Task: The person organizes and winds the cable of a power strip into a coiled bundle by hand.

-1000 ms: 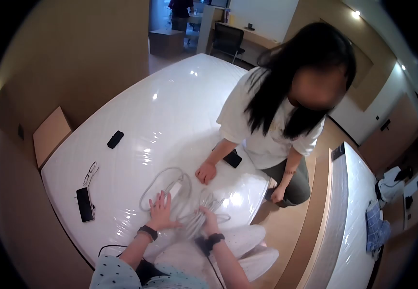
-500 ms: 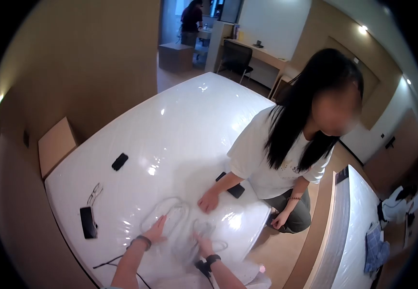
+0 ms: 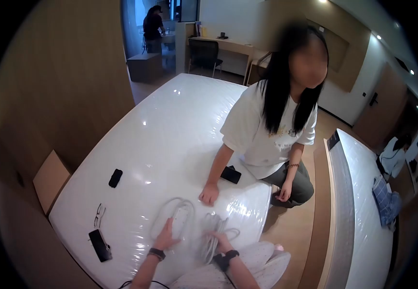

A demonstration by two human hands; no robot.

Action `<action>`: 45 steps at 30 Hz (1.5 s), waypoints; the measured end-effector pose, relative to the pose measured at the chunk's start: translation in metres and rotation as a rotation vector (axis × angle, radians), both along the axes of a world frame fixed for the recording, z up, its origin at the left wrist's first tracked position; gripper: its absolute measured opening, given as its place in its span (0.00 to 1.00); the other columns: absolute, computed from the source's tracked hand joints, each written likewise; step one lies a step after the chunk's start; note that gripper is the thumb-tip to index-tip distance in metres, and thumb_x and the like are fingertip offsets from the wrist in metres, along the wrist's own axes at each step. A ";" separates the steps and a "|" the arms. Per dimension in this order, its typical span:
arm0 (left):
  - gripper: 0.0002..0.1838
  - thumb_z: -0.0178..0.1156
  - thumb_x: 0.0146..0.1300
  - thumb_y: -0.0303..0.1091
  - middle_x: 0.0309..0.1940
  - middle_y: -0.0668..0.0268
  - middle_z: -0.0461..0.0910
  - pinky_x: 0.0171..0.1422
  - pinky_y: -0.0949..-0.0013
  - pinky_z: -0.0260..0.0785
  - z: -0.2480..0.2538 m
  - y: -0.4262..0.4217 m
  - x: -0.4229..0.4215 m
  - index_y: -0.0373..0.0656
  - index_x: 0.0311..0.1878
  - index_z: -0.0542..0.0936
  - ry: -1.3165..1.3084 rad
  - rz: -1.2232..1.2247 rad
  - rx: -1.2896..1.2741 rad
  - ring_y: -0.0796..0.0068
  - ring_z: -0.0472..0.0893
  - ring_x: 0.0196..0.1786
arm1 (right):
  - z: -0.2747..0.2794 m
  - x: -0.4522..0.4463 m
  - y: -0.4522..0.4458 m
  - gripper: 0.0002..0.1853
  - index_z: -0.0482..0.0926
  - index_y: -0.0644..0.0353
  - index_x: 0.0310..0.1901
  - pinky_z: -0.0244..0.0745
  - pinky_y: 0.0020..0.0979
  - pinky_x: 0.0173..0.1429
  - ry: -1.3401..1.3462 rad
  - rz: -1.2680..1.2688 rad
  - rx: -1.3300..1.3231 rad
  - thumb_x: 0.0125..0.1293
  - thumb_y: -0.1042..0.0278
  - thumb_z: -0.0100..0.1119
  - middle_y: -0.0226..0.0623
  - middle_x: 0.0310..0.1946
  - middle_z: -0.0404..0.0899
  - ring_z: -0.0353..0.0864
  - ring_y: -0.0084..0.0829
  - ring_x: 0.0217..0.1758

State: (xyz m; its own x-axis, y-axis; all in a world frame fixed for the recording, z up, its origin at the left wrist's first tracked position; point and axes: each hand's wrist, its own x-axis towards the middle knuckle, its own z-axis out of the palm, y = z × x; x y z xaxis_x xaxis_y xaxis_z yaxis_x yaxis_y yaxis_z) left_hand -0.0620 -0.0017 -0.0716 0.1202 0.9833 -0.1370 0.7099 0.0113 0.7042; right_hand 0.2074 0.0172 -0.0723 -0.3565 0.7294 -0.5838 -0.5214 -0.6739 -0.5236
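Note:
A pale grey cable lies on the plastic-wrapped mattress [image 3: 117,144] in front of me, one wide loose loop [image 3: 192,207] spread out and the rest gathered in a coil [image 3: 213,233]. My right hand [image 3: 222,241] is closed around the coil, its fingers partly hidden by the strands. Over the near edge of the loose loop, my left hand [image 3: 167,235] has its fingers stretched out and thumb apart, holding nothing. Whether it touches the cable I cannot tell. Both wrists wear dark bands.
Opposite me, a person in a white T-shirt [image 3: 267,125] sits on the mattress edge, one hand [image 3: 210,193] resting on it. Phones [image 3: 100,245] [image 3: 230,175], glasses [image 3: 99,215] and a black object [image 3: 115,178] lie around. A second mattress [image 3: 363,202] stands right.
My view has shifted, so more of the right side shows. The strands by my right hand look more gathered and less blurred. My left hand remains beside the loose loop.

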 end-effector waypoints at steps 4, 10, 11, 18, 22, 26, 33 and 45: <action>0.53 0.70 0.36 0.30 0.67 0.53 0.56 0.67 0.62 0.59 0.022 -0.012 0.029 0.45 0.69 0.53 0.008 0.254 0.055 0.57 0.62 0.66 | 0.016 0.009 -0.001 0.18 0.76 0.66 0.47 0.76 0.32 0.44 0.001 0.164 0.035 0.61 0.61 0.58 0.38 0.39 0.81 0.80 0.29 0.40; 0.48 0.67 0.33 0.29 0.63 0.55 0.64 0.65 0.62 0.61 0.002 -0.009 0.043 0.43 0.65 0.61 0.088 0.396 0.227 0.56 0.65 0.64 | 0.002 0.021 -0.011 0.23 0.72 0.66 0.54 0.71 0.31 0.54 0.040 0.117 0.081 0.63 0.59 0.56 0.37 0.44 0.79 0.77 0.29 0.47; 0.48 0.67 0.33 0.29 0.62 0.55 0.66 0.65 0.63 0.61 0.001 -0.009 0.041 0.43 0.65 0.61 0.099 0.403 0.237 0.56 0.66 0.63 | -0.002 0.020 -0.015 0.23 0.72 0.66 0.54 0.71 0.31 0.53 0.067 0.096 0.038 0.63 0.59 0.56 0.36 0.44 0.79 0.78 0.28 0.47; 0.43 0.68 0.33 0.30 0.54 0.56 0.74 0.58 0.62 0.67 -0.007 -0.008 0.037 0.46 0.61 0.67 0.085 0.447 0.347 0.57 0.74 0.55 | 0.004 0.020 -0.011 0.20 0.74 0.69 0.49 0.77 0.32 0.46 0.070 0.025 0.056 0.60 0.64 0.61 0.42 0.40 0.81 0.81 0.32 0.42; 0.41 0.65 0.36 0.32 0.55 0.59 0.73 0.58 0.63 0.67 -0.009 -0.007 0.039 0.47 0.61 0.68 0.118 0.443 0.357 0.60 0.74 0.56 | -0.007 0.020 -0.008 0.16 0.76 0.66 0.46 0.77 0.31 0.42 0.079 0.037 0.041 0.60 0.65 0.60 0.38 0.36 0.81 0.81 0.31 0.37; 0.41 0.66 0.36 0.33 0.53 0.60 0.75 0.56 0.63 0.68 0.000 -0.008 0.041 0.48 0.61 0.68 0.118 0.496 0.285 0.61 0.75 0.53 | -0.004 0.020 -0.005 0.17 0.74 0.69 0.47 0.77 0.34 0.44 0.098 0.035 0.036 0.59 0.68 0.60 0.42 0.38 0.80 0.80 0.35 0.42; 0.40 0.66 0.36 0.33 0.52 0.60 0.76 0.55 0.64 0.69 0.006 -0.004 0.043 0.49 0.60 0.69 0.122 0.504 0.282 0.61 0.76 0.52 | -0.002 0.020 -0.002 0.18 0.72 0.70 0.49 0.77 0.35 0.45 0.088 0.017 0.049 0.59 0.69 0.60 0.43 0.41 0.79 0.80 0.34 0.44; 0.37 0.69 0.38 0.35 0.46 0.56 0.79 0.53 0.66 0.70 0.042 0.016 -0.010 0.41 0.58 0.72 -0.089 0.508 0.161 0.60 0.79 0.48 | -0.025 0.045 -0.015 0.25 0.65 0.69 0.56 0.78 0.37 0.46 0.444 -0.261 0.241 0.57 0.71 0.56 0.51 0.51 0.71 0.77 0.40 0.47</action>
